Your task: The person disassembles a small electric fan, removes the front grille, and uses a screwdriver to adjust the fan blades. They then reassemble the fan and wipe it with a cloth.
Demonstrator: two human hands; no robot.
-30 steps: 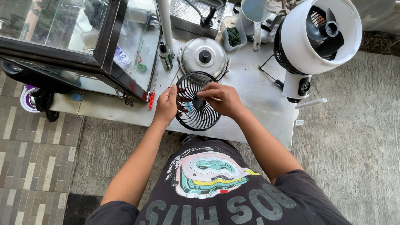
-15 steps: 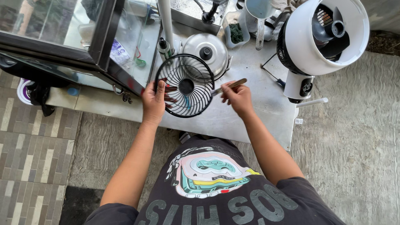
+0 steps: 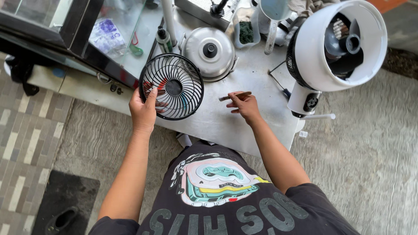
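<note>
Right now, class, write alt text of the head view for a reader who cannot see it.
Left hand holds up a round black wire fan grille while the right hand pinches a thin brown stick tool over a grey metal table, beside a white fan body.

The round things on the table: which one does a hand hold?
The black wire fan grille, gripped at its rim by the left hand. The steel pot lid and the white fan body stand untouched.

The left hand's (image 3: 143,112) fingers pass behind the black fan grille (image 3: 171,86), seen only through its bars; the thin tool (image 3: 235,95) in the right hand (image 3: 245,105) is too small to identify; the white fan (image 3: 337,48) is cut off at the top edge; the glass case (image 3: 65,26) runs off the frame's left.
</note>
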